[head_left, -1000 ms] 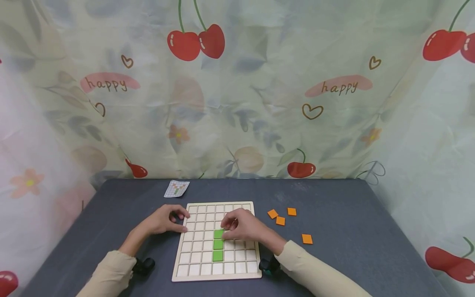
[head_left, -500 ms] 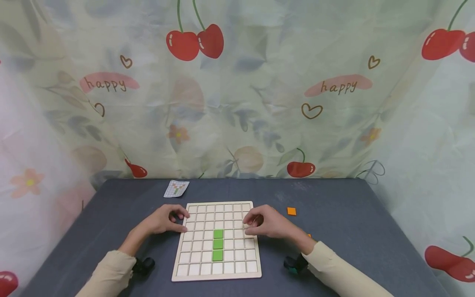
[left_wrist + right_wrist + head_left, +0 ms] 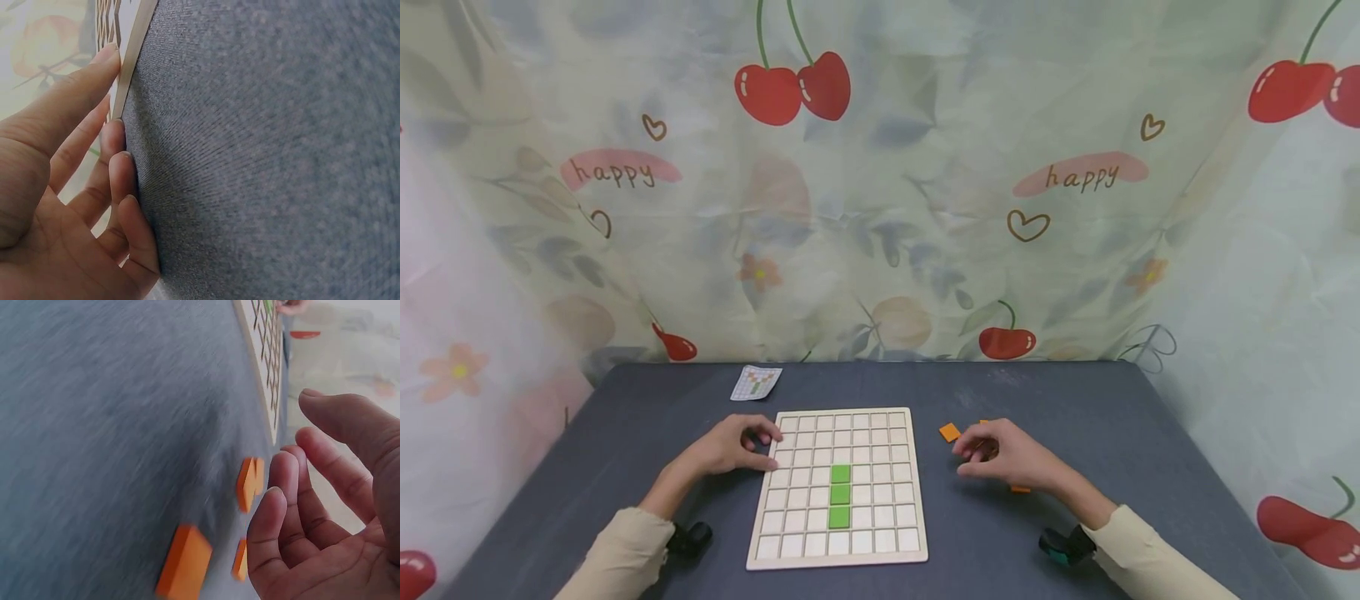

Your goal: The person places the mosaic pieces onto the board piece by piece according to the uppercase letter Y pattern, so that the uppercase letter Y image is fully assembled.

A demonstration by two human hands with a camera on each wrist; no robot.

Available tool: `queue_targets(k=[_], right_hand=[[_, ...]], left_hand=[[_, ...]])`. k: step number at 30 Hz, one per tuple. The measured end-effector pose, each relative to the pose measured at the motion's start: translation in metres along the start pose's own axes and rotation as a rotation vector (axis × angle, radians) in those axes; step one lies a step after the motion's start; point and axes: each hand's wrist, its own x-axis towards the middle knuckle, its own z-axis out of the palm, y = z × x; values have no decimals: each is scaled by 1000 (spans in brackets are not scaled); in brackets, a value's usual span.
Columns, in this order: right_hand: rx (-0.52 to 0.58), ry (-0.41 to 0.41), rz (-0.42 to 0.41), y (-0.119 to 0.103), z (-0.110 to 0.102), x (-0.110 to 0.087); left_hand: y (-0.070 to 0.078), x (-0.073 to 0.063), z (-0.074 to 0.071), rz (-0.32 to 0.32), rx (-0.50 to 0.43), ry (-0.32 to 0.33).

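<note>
A pale wooden grid board (image 3: 880, 542) lies on the table, with a short column of three green tiles (image 3: 840, 494) set in its cells. My left hand (image 3: 727, 443) rests at the board's left edge; in the left wrist view its thumb (image 3: 87, 84) touches the rim, the other fingers loosely bent. Right of the board, my right hand (image 3: 1011, 454) hovers over the loose orange tiles (image 3: 950, 432) and partly hides them in the head view. Several orange tiles (image 3: 185, 562) show below its fingers in the right wrist view. Nothing is between its thumb and fingers, which are apart.
A small paper card (image 3: 756, 383) with a coloured grid pattern lies behind the board, toward the back left. The dark grey cloth (image 3: 1112, 450) covers the table. A printed curtain (image 3: 880, 208) hangs behind and along the sides.
My right hand has moved right, from beside the top green tile, off the board and over the orange tiles. The left hand and the green tiles stay where they were.
</note>
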Motion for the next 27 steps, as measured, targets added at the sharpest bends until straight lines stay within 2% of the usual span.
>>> queue_targets(k=[7, 15, 27], right_hand=[[-7, 10, 39, 13, -19, -22], [-47, 49, 27, 26, -36, -42], [-98, 73, 158, 37, -43, -62]], left_hand=[[0, -1, 0, 23, -4, -3], [-3, 0, 0, 51, -1, -1], [-2, 0, -1, 40, -1, -6]])
